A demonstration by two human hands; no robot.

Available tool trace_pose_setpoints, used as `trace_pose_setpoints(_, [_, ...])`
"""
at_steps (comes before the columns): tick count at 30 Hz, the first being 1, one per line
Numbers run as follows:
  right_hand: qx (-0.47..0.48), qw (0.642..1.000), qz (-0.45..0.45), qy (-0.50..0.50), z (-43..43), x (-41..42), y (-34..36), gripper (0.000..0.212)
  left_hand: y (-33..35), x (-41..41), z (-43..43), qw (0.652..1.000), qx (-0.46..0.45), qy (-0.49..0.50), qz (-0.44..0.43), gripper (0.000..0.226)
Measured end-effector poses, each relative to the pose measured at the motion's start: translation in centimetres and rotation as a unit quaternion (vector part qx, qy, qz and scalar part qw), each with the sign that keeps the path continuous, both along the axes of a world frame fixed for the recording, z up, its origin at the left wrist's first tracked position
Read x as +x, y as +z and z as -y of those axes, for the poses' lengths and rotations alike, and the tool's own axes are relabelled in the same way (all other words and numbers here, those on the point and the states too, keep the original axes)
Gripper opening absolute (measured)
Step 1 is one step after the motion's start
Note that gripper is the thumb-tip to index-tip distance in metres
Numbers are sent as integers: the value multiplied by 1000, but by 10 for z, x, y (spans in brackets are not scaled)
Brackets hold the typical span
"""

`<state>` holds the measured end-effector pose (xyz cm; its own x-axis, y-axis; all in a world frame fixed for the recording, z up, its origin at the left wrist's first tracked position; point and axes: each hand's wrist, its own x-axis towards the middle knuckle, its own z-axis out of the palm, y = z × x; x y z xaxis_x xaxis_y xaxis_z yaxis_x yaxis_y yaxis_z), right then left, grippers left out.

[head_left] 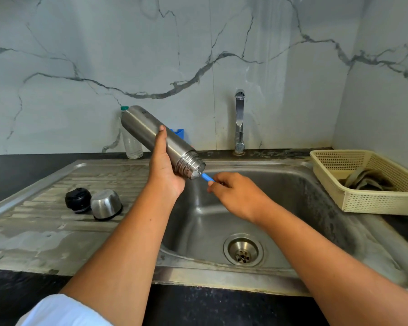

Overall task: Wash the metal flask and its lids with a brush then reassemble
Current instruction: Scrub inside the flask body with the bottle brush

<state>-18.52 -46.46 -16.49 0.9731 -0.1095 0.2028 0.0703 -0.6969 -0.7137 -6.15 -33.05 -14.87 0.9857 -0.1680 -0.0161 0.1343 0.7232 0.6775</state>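
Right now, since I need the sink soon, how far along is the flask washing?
Done: both lids are off, black stopper and steel cup on the drainboard. In hand: the left hand holds the flask tilted while the right hand holds the blue brush in its mouth. Left: reassembly; whether the lids are washed, I cannot tell.

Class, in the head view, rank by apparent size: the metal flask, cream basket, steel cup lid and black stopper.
1. cream basket, even though the frame edge cuts it off.
2. metal flask.
3. steel cup lid and black stopper: side by side, too alike to rank.
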Motion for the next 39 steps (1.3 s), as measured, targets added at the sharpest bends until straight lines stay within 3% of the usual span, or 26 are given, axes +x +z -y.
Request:
trace_pose_setpoints(3, [103, 994, -33, 26, 1, -5, 5, 30, 2, 5, -9, 1000, -24, 16, 3, 79])
trace_pose_setpoints(5, [124, 991, -41, 41, 1, -8, 8, 33, 3, 4, -14, 998, -48, 29, -4, 63])
trace_pose_setpoints(11, [73, 997, 9, 19, -15, -11, 13, 28, -3, -9, 2, 999, -26, -2, 22, 65])
trace_pose_setpoints(17, [10, 999, 7, 40, -2, -21, 23, 31, 8, -4, -16, 994, -106, 2, 17, 57])
trace_pose_setpoints(21, [52, 998, 14, 30, -14, -12, 17, 32, -2, -13, 1, 999, -24, -12, 43, 64])
trace_pose_setpoints(26, [52, 996, -14, 68, 7, -21, 25, 34, 9, 0, -19, 993, -111, 12, 35, 60])
trace_pose_setpoints(31, [89, 994, -5, 55, -10, -10, 16, 32, -4, -16, 5, 998, -27, -11, 52, 58])
trace_pose_setpoints(36, [169, 978, -69, 106, 17, -20, 23, 34, 10, -5, -15, 994, -106, 11, 33, 58])
trace_pose_setpoints(39, [157, 982, -57, 91, 0, -12, 19, 34, 1, -10, -9, 997, -73, 1, 35, 64])
